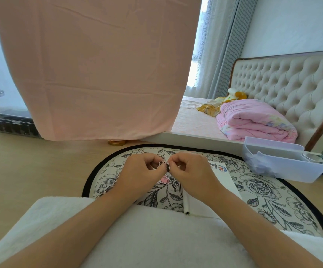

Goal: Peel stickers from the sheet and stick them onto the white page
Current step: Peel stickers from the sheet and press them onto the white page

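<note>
Both my hands are curled together over the floral mat (259, 188), fingertips meeting in the middle. My left hand (143, 171) and my right hand (191, 169) share a narrow grip on one small sticker (164, 165), dark with a white edge; thumb and forefinger of each hand pinch it from its own side. The sticker is held up off the mat, between the two hands. I cannot tell whether its backing is on or off.

Just below my hands a pink sticker (164, 179) lies on the mat, partly hidden by my left hand. The white page (227, 182) lies on the mat under and beyond my right hand, running from the far right toward me. Near its far end it carries a round red and blue sticker (222, 168), with another one just left of that, half hidden by my knuckles.

My forearms rest on a white towel (156, 238) at the near edge of the table (31, 171). A clear plastic bin (284, 163) stands to the right, touching the mat's far edge.
</note>
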Demonstrator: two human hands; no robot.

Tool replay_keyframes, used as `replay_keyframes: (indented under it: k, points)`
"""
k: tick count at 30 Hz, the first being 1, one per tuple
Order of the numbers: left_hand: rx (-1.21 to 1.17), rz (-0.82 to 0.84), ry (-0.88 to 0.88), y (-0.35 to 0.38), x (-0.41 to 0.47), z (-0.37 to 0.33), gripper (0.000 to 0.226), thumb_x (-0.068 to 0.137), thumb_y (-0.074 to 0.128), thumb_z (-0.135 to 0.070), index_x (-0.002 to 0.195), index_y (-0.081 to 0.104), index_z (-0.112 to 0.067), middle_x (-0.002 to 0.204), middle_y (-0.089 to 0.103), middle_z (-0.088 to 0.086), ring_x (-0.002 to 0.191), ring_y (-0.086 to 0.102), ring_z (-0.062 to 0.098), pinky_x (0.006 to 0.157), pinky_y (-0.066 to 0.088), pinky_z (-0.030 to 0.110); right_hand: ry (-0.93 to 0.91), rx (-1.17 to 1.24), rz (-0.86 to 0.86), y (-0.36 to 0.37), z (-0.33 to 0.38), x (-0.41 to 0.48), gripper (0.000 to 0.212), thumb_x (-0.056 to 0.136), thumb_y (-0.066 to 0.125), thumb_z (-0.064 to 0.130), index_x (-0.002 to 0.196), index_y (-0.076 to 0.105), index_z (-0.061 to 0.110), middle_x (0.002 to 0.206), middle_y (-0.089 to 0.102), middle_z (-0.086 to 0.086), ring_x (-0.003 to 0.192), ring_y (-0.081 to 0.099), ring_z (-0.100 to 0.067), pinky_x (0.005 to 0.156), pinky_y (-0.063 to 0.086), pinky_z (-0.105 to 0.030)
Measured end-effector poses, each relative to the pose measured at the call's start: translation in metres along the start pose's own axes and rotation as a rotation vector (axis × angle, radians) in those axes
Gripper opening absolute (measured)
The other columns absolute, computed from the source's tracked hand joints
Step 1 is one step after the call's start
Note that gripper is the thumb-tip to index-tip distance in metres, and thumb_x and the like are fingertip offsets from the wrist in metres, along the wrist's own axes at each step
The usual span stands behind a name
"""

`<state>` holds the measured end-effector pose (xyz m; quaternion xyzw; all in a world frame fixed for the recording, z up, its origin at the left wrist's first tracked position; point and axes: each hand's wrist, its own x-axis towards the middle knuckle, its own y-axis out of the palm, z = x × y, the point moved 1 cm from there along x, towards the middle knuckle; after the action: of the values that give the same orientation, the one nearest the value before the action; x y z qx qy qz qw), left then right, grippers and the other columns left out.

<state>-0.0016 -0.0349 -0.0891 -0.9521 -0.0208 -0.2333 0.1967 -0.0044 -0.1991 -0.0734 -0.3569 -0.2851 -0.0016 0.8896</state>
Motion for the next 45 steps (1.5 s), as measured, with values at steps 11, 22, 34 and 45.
replay_keyframes:
  k: [11, 22, 34, 45]
  points:
    - [0.333, -0.142, 0.159, -0.003, -0.006, -0.009, 0.015, 0.084, 0.074, -0.033, 0.090, 0.061, -0.036, 0.080, 0.060, -0.019, 0.068, 0.054, 0.003, 0.060, 0.046, 0.023, 0.111, 0.060, -0.046, -0.001, -0.003, 0.002, 0.021, 0.093, 0.063, 0.021, 0.075, 0.074, 0.024, 0.058, 0.061, 0.022, 0.055, 0.054, -0.001, 0.063, 0.043, -0.018]
    - [0.025, 0.042, -0.088, 0.003, -0.005, -0.009, 0.011, 0.091, 0.069, -0.025, 0.085, 0.078, -0.024, 0.071, 0.074, -0.014, 0.061, 0.069, 0.004, 0.063, 0.057, 0.019, 0.032, -0.109, -0.037, 0.000, -0.002, 0.001, 0.015, 0.093, 0.063, 0.029, 0.086, 0.076, 0.030, 0.071, 0.068, 0.020, 0.059, 0.061, -0.004, 0.066, 0.052, -0.024]
    - [-0.016, 0.008, -0.115, 0.004, -0.004, -0.006, 0.013, 0.087, 0.069, -0.017, 0.077, 0.072, -0.024, 0.071, 0.072, -0.002, 0.065, 0.067, 0.020, 0.064, 0.057, 0.037, 0.001, -0.105, -0.022, -0.001, 0.001, 0.000, 0.014, 0.094, 0.063, 0.029, 0.089, 0.076, 0.030, 0.072, 0.067, 0.020, 0.060, 0.058, -0.003, 0.064, 0.046, -0.021]
    - [-0.041, -0.008, -0.104, 0.003, -0.004, -0.007, 0.013, 0.089, 0.068, -0.018, 0.077, 0.070, -0.025, 0.070, 0.072, -0.003, 0.063, 0.068, 0.016, 0.057, 0.054, 0.025, 0.019, -0.067, -0.026, -0.003, 0.003, 0.000, 0.014, 0.094, 0.065, 0.028, 0.088, 0.077, 0.028, 0.064, 0.061, 0.023, 0.059, 0.056, -0.001, 0.062, 0.040, -0.017]
